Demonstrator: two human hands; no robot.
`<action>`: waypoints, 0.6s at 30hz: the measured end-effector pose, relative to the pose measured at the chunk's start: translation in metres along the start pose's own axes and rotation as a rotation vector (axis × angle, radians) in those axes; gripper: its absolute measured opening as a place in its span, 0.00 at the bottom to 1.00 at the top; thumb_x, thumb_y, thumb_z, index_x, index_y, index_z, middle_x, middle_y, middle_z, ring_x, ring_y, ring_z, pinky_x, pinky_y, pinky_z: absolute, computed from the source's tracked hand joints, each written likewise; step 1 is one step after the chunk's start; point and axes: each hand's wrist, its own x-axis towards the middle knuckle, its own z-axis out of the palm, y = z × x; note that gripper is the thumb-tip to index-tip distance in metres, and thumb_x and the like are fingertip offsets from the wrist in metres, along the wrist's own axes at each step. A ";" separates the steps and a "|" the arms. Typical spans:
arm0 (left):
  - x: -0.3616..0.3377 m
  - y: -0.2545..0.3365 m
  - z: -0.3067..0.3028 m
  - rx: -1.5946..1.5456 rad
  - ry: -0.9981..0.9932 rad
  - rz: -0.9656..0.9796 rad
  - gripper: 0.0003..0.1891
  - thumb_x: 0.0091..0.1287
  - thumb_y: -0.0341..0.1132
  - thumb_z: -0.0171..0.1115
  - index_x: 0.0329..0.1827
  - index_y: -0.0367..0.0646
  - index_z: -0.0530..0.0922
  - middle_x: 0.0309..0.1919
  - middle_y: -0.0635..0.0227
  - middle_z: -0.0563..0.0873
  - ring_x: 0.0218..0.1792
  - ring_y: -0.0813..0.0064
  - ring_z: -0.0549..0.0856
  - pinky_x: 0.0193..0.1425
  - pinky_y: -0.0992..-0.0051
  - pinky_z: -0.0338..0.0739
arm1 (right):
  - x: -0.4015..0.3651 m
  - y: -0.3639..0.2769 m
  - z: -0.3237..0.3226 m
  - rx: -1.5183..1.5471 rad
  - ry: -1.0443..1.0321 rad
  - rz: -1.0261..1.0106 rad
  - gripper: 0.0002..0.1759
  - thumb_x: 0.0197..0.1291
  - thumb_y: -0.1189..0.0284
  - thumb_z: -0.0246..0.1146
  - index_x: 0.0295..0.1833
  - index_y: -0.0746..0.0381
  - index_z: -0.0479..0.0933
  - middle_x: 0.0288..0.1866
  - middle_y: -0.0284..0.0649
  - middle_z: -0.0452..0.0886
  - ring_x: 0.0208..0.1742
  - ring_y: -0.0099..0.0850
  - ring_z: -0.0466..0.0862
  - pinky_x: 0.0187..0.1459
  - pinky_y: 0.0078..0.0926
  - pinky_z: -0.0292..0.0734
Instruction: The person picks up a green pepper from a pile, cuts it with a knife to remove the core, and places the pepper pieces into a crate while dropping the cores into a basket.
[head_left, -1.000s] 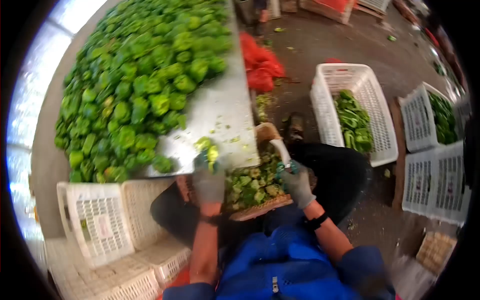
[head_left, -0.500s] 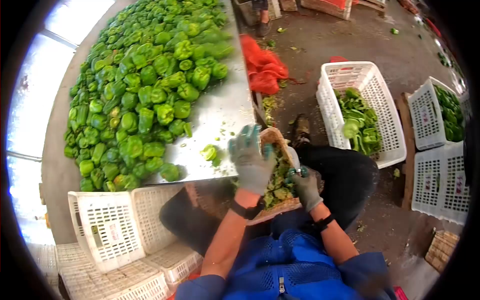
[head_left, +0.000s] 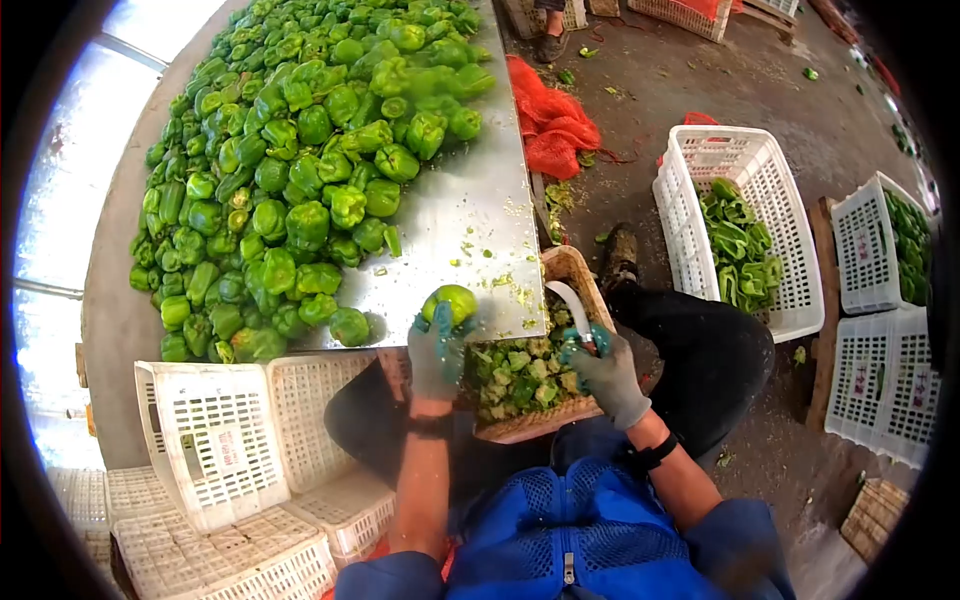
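Observation:
My left hand (head_left: 436,362), in a grey glove with green-coated fingers, has its fingers round a green bell pepper (head_left: 452,302) at the front edge of the metal table (head_left: 480,220). In my gloved right hand (head_left: 610,380) is a knife with a curved blade (head_left: 572,306), its tip pointing up and away from me. Between my legs stands a basket (head_left: 545,420) with chopped green cores and scraps in it; the right hand and knife are over its right side. A big heap of whole green bell peppers (head_left: 290,190) covers the table's left part.
To the right, a white crate (head_left: 810,270) holds cut pepper pieces (head_left: 745,255). Stacked white crates (head_left: 875,375) stand farther right. More crates (head_left: 215,440) are at my lower left. Red netting (head_left: 550,120) lies beside the table. Another person's foot (head_left: 551,46) shows at the top.
My left hand has moved left from above the basket and taken hold of the bell pepper lying on the table. The knife blade now shows clearly. The view has shifted slightly.

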 end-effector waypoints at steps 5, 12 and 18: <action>-0.050 -0.025 0.040 -0.298 -0.199 0.074 0.29 0.88 0.51 0.57 0.78 0.35 0.75 0.62 0.56 0.88 0.59 0.62 0.90 0.64 0.62 0.90 | 0.001 -0.028 0.035 0.251 -0.099 0.210 0.16 0.78 0.65 0.69 0.61 0.64 0.83 0.41 0.35 0.90 0.23 0.17 0.78 0.23 0.19 0.70; -0.083 -0.038 0.051 -0.372 -0.223 0.024 0.31 0.90 0.52 0.54 0.78 0.31 0.75 0.66 0.55 0.87 0.66 0.64 0.87 0.77 0.62 0.78 | -0.007 -0.025 0.054 0.345 -0.065 0.172 0.10 0.75 0.71 0.71 0.56 0.61 0.83 0.36 0.33 0.86 0.25 0.20 0.79 0.25 0.20 0.72; -0.096 -0.026 0.040 -0.156 -0.320 0.043 0.31 0.89 0.54 0.55 0.80 0.37 0.75 0.65 0.60 0.89 0.61 0.69 0.89 0.63 0.69 0.86 | -0.022 -0.043 0.044 0.447 -0.197 0.243 0.14 0.72 0.71 0.72 0.57 0.64 0.81 0.38 0.32 0.85 0.33 0.21 0.83 0.32 0.21 0.77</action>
